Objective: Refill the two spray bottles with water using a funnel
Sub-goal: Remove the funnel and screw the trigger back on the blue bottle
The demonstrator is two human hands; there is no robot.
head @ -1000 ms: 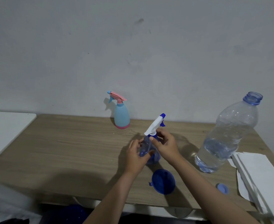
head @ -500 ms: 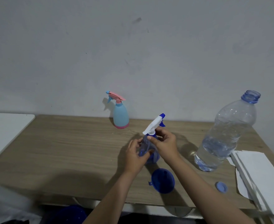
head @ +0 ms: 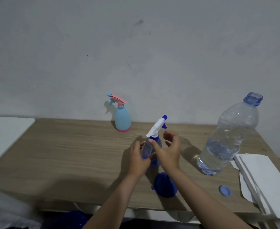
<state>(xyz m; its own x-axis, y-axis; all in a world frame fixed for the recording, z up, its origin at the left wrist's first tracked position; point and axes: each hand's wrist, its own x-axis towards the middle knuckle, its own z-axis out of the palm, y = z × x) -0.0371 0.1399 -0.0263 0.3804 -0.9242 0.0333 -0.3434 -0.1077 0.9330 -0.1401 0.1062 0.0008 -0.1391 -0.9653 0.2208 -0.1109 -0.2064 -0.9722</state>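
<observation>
Pink-and-blue spray bottle (head: 123, 118): stands upright at centre frame, against the wall at the back of the table (head: 61, 154); sprayer head on, untouched, so its refill is judged not yet begun.
Left hand (head: 139, 158): just below centre, fingers curled round the body of the blue spray bottle (head: 151, 150), steadying it upright on the table.
Blue spray bottle head: white-and-blue trigger top sits on the neck; whether it is loosened cannot be told.
Right hand (head: 168, 150): just right of that bottle, fingers spread and loosely curved, gripping nothing, thumb tip near the collar.
Funnel (head: 165, 185): blue, lying on the table at lower centre, between the forearms, not in use.
Water bottle (head: 228, 136): large, clear, right of frame, uncapped, partly full.
Cap (head: 225, 190): lies on the table at lower right, beside white papers (head: 264, 176).
Progress: early, by my reading; neither bottle opened, no funnel placed, no pouring done.
</observation>
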